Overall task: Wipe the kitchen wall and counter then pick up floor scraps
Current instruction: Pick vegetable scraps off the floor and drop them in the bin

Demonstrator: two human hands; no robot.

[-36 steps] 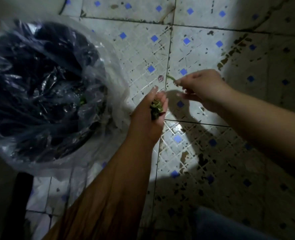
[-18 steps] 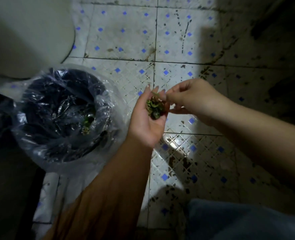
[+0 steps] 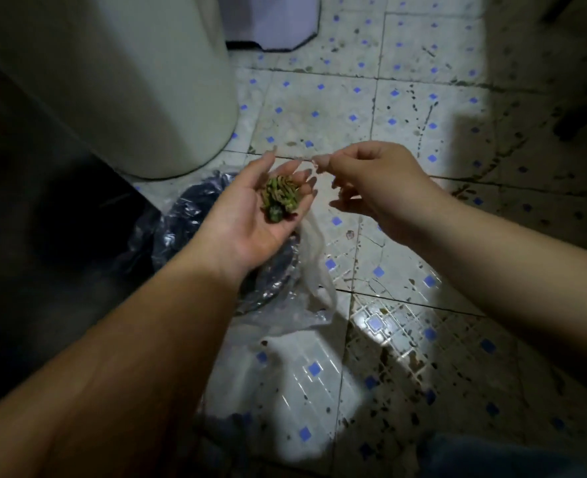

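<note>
Two hands: both of yours reach forward over a dim kitchen floor, seen from your head looking down.
Floor (image 3: 405,108): pale tiles with small blue diamond insets, speckled with dark stains and bits; a bright patch of light falls across its middle, and the edges go dark.
Cylinder (image 3: 140,81): a large pale rounded body stands on the floor at the upper left, its base just behind the bin.
Dark mass (image 3: 43,219): an unlit shape fills the left edge; you cannot tell what it is.
Bin (image 3: 188,219): a round container lined with a dark, glossy plastic bag sits under your left hand, mostly hidden by it; clear plastic spills from its rim onto the tiles to the right.
Left hand (image 3: 250,215): palm up, fingers loosely cupped around the scraps, directly above the bin.
Right hand (image 3: 378,181): just beside the left fingertips, thumb and forefinger pressed together at the tip; whether they pinch anything is too small to tell. The other fingers curl loosely.
Scraps (image 3: 280,198): a small clump of green vegetable trimmings lies in your left palm, its long axis running from the palm toward the fingertips, away from you.
</note>
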